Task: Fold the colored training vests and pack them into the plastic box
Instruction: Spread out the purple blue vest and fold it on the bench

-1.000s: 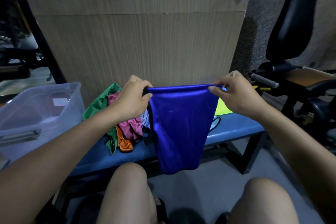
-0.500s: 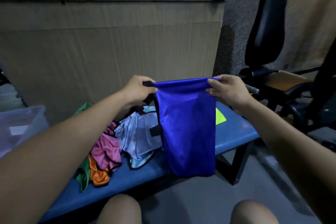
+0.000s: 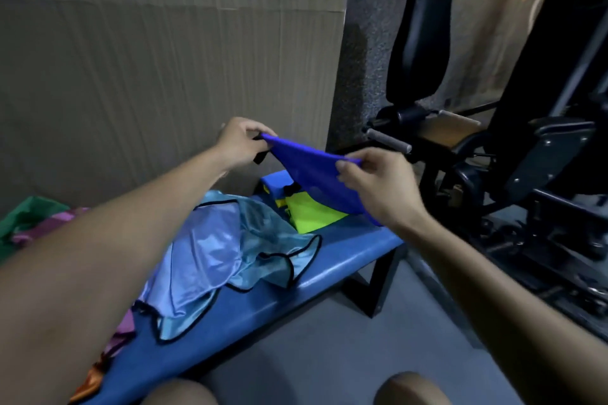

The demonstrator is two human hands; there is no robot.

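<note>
A vest (image 3: 316,171) hangs mid-frame between the left hand (image 3: 240,145) and right hand (image 3: 378,184), above the bench (image 3: 345,250); more vests (image 3: 223,250) lie on the bench lower left

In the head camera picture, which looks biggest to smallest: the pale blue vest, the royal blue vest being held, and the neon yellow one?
1. Pale blue vest, spread crumpled over the bench.
2. Royal blue vest, partly hidden behind the right hand.
3. Neon yellow vest, mostly covered, so its true size is unsure.

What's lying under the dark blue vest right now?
Under the dark blue vest, held in both hands, lies a folded yellow-green vest on the blue bench. Its far part and a black strap are partly covered.
</note>
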